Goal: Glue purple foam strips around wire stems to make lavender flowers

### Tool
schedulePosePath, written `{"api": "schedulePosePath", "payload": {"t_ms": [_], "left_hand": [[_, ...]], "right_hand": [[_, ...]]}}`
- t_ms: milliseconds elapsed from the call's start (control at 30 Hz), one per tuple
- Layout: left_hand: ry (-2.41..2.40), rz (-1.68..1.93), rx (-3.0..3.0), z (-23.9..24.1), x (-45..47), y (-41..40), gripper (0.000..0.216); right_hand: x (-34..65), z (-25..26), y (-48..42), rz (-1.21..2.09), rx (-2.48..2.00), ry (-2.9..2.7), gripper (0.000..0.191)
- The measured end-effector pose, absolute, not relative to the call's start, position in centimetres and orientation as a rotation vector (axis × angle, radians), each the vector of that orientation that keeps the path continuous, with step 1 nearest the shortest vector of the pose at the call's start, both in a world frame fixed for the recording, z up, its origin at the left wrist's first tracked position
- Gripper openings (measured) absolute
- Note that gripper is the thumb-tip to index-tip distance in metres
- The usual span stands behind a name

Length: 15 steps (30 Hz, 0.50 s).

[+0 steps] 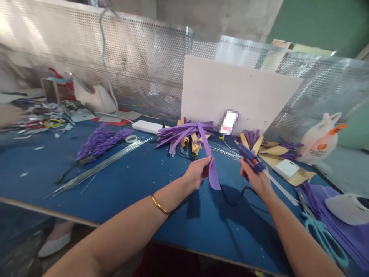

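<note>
My left hand (198,173) pinches a purple foam strip (211,165), which runs up toward a pile of purple strips (184,132) at the back of the blue table (121,184). A gold bangle circles that wrist. My right hand (256,179) is closed round a blue glue gun (250,157), nozzle pointing up and left, a clear glue stick jutting out behind it. The gun's black cord trails across the table between my hands.
A bundle of thin wires (100,165) and a bunch of purple flowers (99,142) lie at the left. Teal scissors (323,234) and purple sheets sit at the right edge. A white board (239,90) leans on the perforated metal screen (138,57). A white bag (93,98) stands back left.
</note>
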<state>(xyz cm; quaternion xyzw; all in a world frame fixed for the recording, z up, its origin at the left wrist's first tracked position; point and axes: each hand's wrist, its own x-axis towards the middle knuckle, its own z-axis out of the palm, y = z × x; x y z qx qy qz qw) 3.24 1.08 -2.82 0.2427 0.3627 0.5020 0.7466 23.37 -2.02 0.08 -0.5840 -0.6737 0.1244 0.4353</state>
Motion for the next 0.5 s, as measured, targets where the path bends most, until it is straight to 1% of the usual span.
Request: {"api": "schedulePosePath", "payload": {"t_ms": [67, 133, 333, 500], "left_hand": [[0.804, 1.136, 0.502, -3.1, 3.3, 1.3, 0.02], [0.815, 1.15, 0.495, -3.4, 3.3, 1.6, 0.023], [0.789, 1.112, 0.501, -3.7, 3.4, 2.2, 0.021], [0.768, 1.106, 0.445, -3.2, 3.2, 2.1, 0.019]], "right_hand": [[21.8, 0.1, -3.4, 0.58, -1.37, -1.684, 0.026], [20.8, -0.1, -4.5, 0.709, -1.307, -1.684, 0.026], [20.8, -1.1, -4.8, 0.786, -1.311, -1.687, 0.027], [20.6, -0.7, -4.8, 0.828, -1.302, -1.669, 0.03]]}}
